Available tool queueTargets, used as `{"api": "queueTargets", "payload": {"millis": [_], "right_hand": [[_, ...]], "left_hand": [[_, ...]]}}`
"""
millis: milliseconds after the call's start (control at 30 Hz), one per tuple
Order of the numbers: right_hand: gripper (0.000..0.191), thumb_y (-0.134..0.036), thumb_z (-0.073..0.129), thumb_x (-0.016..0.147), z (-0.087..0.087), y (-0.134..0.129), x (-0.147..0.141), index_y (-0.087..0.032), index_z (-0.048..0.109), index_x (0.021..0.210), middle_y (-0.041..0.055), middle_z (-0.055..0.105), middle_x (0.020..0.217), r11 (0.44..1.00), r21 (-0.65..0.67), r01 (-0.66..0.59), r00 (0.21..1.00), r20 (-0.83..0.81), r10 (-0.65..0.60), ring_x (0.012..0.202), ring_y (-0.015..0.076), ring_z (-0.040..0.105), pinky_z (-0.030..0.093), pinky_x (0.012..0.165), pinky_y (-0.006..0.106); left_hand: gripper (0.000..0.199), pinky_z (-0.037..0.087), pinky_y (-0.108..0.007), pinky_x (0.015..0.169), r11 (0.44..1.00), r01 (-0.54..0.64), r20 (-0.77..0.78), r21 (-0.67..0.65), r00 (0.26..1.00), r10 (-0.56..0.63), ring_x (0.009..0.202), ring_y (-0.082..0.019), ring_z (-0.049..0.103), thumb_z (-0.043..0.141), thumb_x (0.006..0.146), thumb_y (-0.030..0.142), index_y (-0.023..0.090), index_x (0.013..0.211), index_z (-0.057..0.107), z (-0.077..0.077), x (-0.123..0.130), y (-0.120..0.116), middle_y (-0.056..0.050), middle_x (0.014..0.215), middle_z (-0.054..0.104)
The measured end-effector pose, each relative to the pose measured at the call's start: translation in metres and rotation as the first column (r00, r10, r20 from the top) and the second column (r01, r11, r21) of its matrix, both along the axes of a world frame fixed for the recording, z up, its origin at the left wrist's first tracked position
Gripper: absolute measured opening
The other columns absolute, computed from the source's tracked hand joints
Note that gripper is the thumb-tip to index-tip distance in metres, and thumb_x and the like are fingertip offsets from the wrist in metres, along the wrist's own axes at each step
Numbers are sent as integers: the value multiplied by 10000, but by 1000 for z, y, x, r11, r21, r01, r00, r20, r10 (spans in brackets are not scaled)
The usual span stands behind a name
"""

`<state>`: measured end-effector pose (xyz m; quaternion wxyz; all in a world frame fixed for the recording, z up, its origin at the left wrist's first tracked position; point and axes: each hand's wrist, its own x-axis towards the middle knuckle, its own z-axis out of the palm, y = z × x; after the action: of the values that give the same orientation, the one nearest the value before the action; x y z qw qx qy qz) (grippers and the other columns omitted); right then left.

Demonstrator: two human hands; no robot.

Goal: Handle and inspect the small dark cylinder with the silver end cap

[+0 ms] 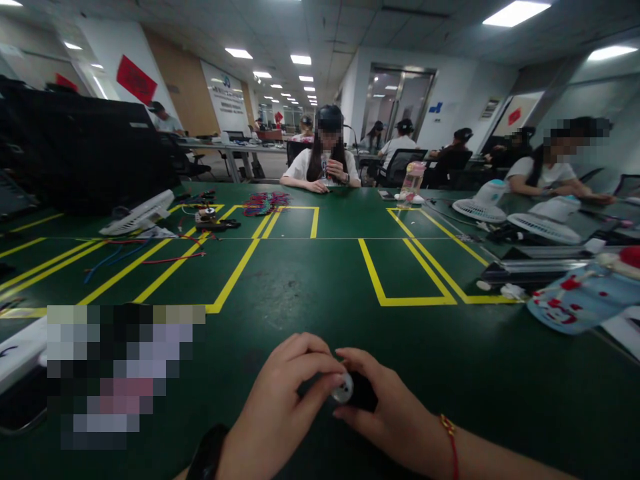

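Just above the green tabletop, my left hand (283, 393) pinches a small round, pale metallic piece (343, 389) between thumb and fingers. Small dark marks show on the face of that piece, too blurred to name. My right hand (390, 403) curves around a black object (364, 393) directly beside the round piece, with thumb and fingers closed about its sides. The two objects meet or overlap; whether they are joined cannot be seen. Much of the black object is hidden by my right hand.
Yellow tape (417, 302) marks the green table (300, 280). A light blue bottle (575, 300) and white fans (545, 223) stand right. At left lie loose wires (120, 257) and a white device (140, 212). A large black case (85, 147) stands behind them. Across sits a person (323, 163).
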<state>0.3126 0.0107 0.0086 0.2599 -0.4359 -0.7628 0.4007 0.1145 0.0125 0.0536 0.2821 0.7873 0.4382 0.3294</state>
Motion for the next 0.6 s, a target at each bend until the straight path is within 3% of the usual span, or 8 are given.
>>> {"api": "queueTargets", "payload": {"millis": [100,200,333,400,500,600], "right_hand": [[468,-192,640,722,5,0,6,-229,522,1173,34,555,1119,997,73,-2,999,40,-1,1007,152,540,451,896,297],[432,-162,621,702,5,-1,9,-223,540,1123,24,567,1051,994,112,7,998,58,-13,937,138,549,462,832,274],[449,-188,623,723,2,-3,9,-234,509,1155,17,575,1072,985,174,17,998,59,-27,954,131,565,478,845,262],[519,-228,623,757,3,-4,17,-239,443,1243,25,575,1122,967,245,67,995,52,-82,1003,130,569,478,896,258],[553,-287,605,808,5,-6,56,-252,374,1309,27,576,1165,895,412,169,967,104,-231,1045,128,573,478,931,249],[515,-383,628,799,-1,-10,129,-257,448,1265,30,599,1141,799,529,287,867,211,-451,978,156,612,529,825,247]], "left_hand": [[114,482,-308,760,999,-43,1,-19,999,43,871,-187,592,620,867,230,279,894,720,-11,-9,5,-11,907,631],[104,470,-333,768,998,-41,-128,-38,991,35,872,-200,588,668,832,244,302,876,742,-26,-11,8,-8,908,649],[87,456,-346,758,998,-16,-213,-56,977,4,856,-207,589,704,799,274,332,836,758,-35,-1,9,5,887,665],[129,459,-346,765,998,-9,-210,-62,978,-4,873,-210,590,706,798,288,344,906,749,-34,-2,9,4,904,664],[275,473,-340,828,996,-13,-155,-90,988,-1,942,-204,589,675,827,279,348,1093,681,-32,-20,7,-6,999,650],[304,493,-326,852,985,-106,-113,-137,989,91,971,-195,604,589,882,261,341,1173,625,-37,-55,2,-12,1067,630]]}}
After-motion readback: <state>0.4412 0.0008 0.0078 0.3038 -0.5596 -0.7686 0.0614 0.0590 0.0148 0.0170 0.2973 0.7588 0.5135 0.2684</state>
